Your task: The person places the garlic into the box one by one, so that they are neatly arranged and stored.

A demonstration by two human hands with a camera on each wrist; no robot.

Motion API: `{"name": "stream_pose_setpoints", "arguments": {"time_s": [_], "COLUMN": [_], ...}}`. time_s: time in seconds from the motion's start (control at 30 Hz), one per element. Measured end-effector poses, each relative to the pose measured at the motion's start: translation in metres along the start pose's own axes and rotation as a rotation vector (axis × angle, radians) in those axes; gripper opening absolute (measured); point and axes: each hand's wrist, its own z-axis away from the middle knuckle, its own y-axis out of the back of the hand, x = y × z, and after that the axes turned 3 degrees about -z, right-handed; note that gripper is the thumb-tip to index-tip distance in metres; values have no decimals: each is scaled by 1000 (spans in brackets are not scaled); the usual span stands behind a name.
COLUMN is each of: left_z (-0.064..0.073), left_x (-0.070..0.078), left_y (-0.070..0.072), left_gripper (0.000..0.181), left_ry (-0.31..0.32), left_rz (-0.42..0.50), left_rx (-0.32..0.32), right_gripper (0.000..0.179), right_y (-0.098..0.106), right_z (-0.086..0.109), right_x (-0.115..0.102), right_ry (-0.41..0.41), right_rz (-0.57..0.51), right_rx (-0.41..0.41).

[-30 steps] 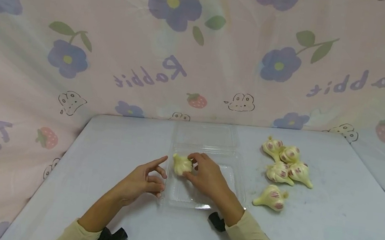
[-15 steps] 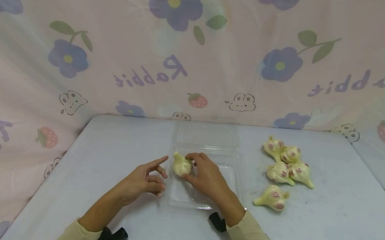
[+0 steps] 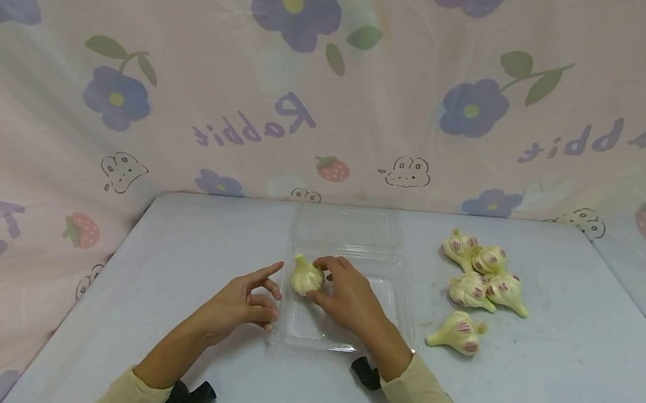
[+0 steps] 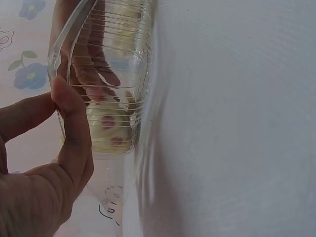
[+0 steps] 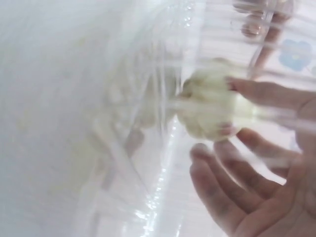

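My right hand [image 3: 350, 293] pinches a pale garlic bulb [image 3: 307, 276] between thumb and fingers, inside a clear plastic box [image 3: 340, 348]. The bulb sits at the box's left side, its stem pointing up and away. Seen from the right wrist, thumb and a finger meet the bulb [image 5: 207, 101] from two sides, through the blurred clear wall. My left hand [image 3: 245, 303] is at the box's left edge, fingers relaxed and spread. In the left wrist view, fingertips [image 4: 60, 90] touch the rim, and the garlic shows through the ribbed wall.
The box's lid [image 3: 347, 226] lies folded back behind it. To the right rest several purple-streaked garlic bulbs [image 3: 467, 288] in a cluster, with one more bulb [image 3: 457, 332] nearer. A printed cloth [image 3: 369, 85] hangs behind the white table [image 3: 556, 389].
The bulb has turned slightly under my right hand, its stem pointing more upward than before. My left hand stays at the box's edge.
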Motion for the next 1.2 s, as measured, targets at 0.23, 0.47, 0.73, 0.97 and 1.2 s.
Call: {"name": "stream_pose_setpoints", "arguments": {"time_s": [0.23, 0.47, 0.73, 0.97, 1.2], "left_z": [-2, -1, -1, 0, 0], "left_x": [0, 1, 2, 0, 1], "left_y": [0, 0, 3, 3, 2], "left_gripper": [89, 89, 90, 90, 89], "left_ry": [-14, 6, 4, -3, -1], "left_rz": [-12, -13, -10, -19, -16], "left_rx": [-2, 5, 4, -3, 6], "right_gripper": [52, 50, 44, 40, 36], "right_y": [7, 24, 59, 94, 128], "right_z": [3, 12, 37, 63, 90], "right_x": [-3, -4, 8, 33, 73], "right_ry": [-8, 18, 85, 133, 134], "right_rz": [13, 11, 52, 147, 154], "right_rx": [-3, -22, -30, -7, 20]}}
